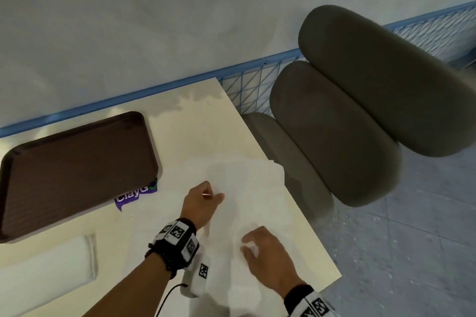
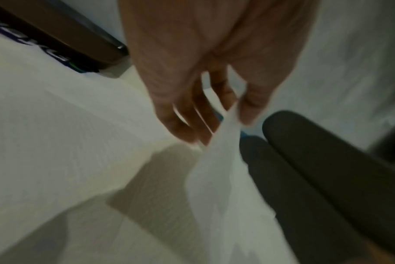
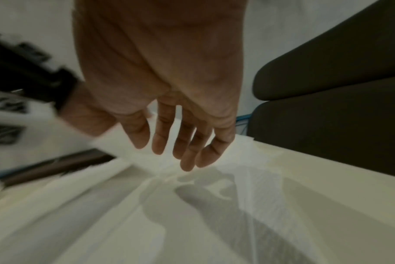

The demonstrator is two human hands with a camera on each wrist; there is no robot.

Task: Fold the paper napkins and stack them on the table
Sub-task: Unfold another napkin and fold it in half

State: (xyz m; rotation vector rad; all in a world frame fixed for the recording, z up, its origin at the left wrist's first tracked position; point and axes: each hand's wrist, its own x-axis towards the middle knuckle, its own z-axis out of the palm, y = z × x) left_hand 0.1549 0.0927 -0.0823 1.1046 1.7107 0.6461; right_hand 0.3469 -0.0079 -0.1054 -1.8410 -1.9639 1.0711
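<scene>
White folded napkins (image 1: 49, 265) already sit stacked at the tabletop's (image 1: 206, 121) near-left, while my left hand (image 1: 201, 203) pinches an open napkin (image 1: 247, 188) mid-table, my right hand (image 1: 268, 252) relaxed, grasping nothing; its folding remains.

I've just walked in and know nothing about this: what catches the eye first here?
Two bare hands working a thin white napkin on the table: the left hand pinches an edge, and the right hand hovers open over it. A dark brown tray lies to the left, with a folded napkin below it.
</scene>
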